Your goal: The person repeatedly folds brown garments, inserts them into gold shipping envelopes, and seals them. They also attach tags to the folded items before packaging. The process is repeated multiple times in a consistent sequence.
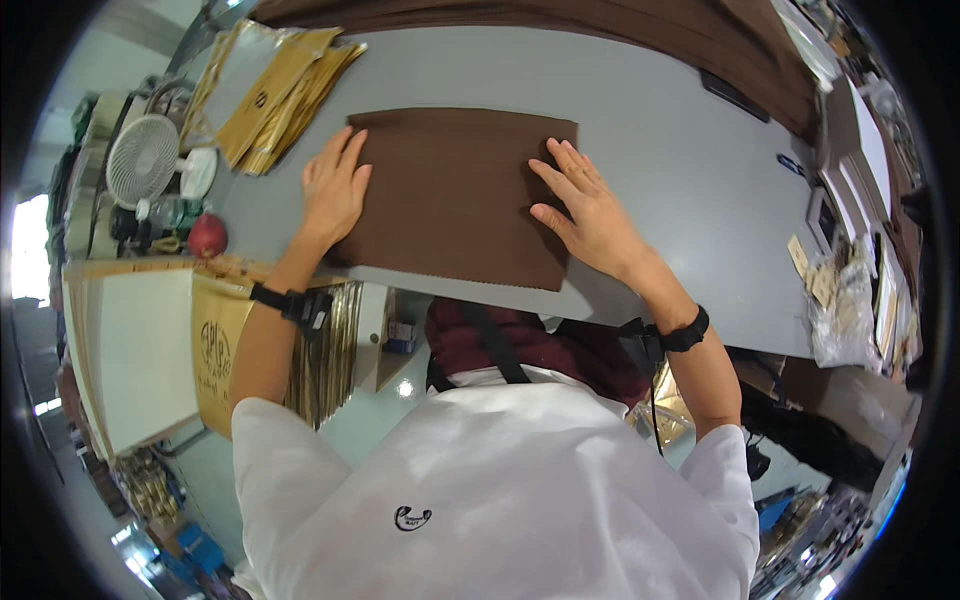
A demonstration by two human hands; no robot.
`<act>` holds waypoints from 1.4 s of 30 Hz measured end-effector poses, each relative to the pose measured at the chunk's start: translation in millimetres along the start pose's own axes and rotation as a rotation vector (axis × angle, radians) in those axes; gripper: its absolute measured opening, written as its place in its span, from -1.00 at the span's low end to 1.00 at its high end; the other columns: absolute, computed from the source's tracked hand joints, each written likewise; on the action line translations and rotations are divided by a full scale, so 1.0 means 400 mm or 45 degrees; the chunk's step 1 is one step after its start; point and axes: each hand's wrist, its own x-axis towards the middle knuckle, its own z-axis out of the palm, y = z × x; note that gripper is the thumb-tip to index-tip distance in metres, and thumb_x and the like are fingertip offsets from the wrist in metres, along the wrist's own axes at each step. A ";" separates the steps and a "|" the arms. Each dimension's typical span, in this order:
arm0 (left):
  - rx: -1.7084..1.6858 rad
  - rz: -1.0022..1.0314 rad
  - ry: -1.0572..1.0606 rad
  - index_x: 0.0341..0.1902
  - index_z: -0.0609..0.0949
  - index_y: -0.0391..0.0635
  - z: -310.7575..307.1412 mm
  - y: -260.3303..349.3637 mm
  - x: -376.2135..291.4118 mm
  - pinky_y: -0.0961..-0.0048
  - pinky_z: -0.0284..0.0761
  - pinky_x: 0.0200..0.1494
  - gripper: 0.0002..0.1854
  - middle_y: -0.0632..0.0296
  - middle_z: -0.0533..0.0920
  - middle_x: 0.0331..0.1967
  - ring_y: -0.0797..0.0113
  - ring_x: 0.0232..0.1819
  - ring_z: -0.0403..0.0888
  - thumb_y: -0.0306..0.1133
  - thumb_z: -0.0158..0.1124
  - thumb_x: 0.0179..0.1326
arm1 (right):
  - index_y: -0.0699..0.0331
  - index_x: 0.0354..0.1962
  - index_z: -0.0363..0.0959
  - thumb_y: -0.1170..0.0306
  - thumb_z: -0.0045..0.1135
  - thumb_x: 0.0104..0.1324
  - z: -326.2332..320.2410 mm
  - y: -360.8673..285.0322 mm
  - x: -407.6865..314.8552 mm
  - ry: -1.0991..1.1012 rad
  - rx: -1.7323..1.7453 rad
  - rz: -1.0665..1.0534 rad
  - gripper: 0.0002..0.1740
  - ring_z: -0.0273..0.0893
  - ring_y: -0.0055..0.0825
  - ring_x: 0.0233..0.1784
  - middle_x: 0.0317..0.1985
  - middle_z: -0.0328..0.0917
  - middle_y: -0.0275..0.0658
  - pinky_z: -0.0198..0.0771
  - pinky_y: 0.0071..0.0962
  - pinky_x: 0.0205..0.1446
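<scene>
A brown piece of fabric (pixel 457 199), roughly rectangular, lies flat on the grey table (pixel 660 180) before me. Its near edge looks finely serrated and reaches close to the table's front edge. At the fabric's left side rests my left hand (pixel 334 184), its fingers pointing away from me and nothing in its grasp. My right hand (pixel 581 199) lies over the right side with fingers spread, also holding nothing. Each palm faces down; the fabric's side edges are partly hidden beneath the hands.
Gold and clear packaging bags (pixel 274 97) are piled at the back left, near a white fan (pixel 142 161) and a red round object (pixel 207 235). More brown cloth (pixel 570 15) runs along the far edge. Boxes (pixel 855 150) and a clear plastic bag (pixel 844 319) sit at the right.
</scene>
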 end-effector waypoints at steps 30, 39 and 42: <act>-0.443 0.066 0.044 0.43 0.50 -0.04 0.001 0.453 0.082 -0.06 0.11 0.53 -0.49 -0.07 0.28 0.53 -0.14 0.52 0.22 -0.24 0.24 0.45 | 0.21 0.01 0.59 0.25 0.17 0.49 -0.461 0.518 -0.421 0.771 -0.506 0.831 -0.73 0.72 0.04 -0.29 -0.35 0.71 0.01 0.59 -0.13 -0.21; -0.445 0.135 -0.148 0.48 0.47 0.02 0.020 0.446 0.043 -0.10 0.12 0.53 -0.46 -0.01 0.24 0.58 -0.14 0.57 0.19 -0.13 0.19 0.50 | 0.19 -0.08 0.64 0.46 0.36 0.34 -0.246 0.199 -0.124 0.591 0.065 -0.132 -0.80 0.78 -0.19 -0.05 -0.08 0.78 -0.18 0.70 -0.33 -0.03; -0.449 0.132 -0.168 0.50 0.45 0.03 0.027 0.440 0.039 -0.10 0.11 0.54 -0.45 -0.01 0.23 0.59 -0.14 0.57 0.18 -0.12 0.18 0.51 | 0.22 -0.12 0.67 0.15 0.44 0.27 -0.183 0.149 -0.125 0.087 0.034 -0.181 -0.64 0.64 -0.20 0.26 0.11 0.72 -0.18 0.60 -0.22 0.25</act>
